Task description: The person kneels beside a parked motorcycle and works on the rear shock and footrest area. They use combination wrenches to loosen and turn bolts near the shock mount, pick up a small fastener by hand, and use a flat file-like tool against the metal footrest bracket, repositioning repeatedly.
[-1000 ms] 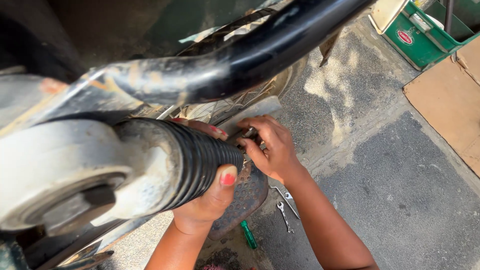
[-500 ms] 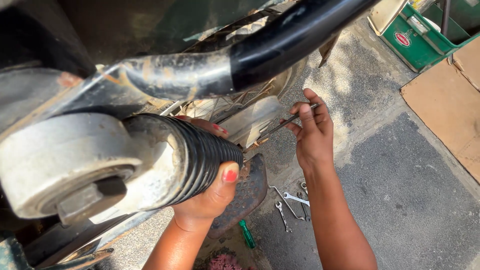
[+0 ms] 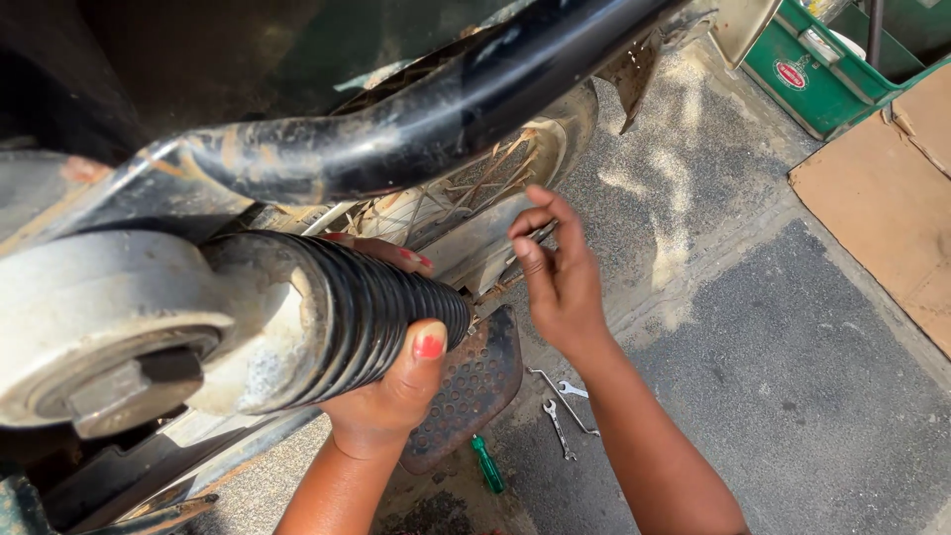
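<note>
**Our left hand wrapped around the ribbed fork boot, our right hand pinching a slim metal tool**

We have our left hand (image 3: 391, 391) closed from below around the ribbed black rubber boot (image 3: 381, 309) of the motorcycle fork. Our thumb lies across the near side of the boot close to its lower end, and our fingertips (image 3: 411, 261) show over its far side, so the boot sits clamped in the curl of the hand. The boot runs from the pale, dusty metal fork clamp (image 3: 109, 327) at the left down towards the wheel at the right. It is matte black, tightly pleated in even rings, and dusted grey where it meets the clamp.

Our right hand (image 3: 560, 282) is raised just to the right of the boot's end, apart from it. Its fingers are pinched together on a thin metal tool (image 3: 540, 234), of which only a short bright length shows past the fingertips; we cannot tell what kind of tool it is.

Above both hands a black frame tube (image 3: 446, 109) crosses the view, scuffed and muddy. Behind our hands we see the spoked wheel (image 3: 495, 173). On the pavement below lie small spanners (image 3: 560, 411) and a green-handled screwdriver (image 3: 486, 464), near a rusty perforated footplate (image 3: 475, 386).
</note>
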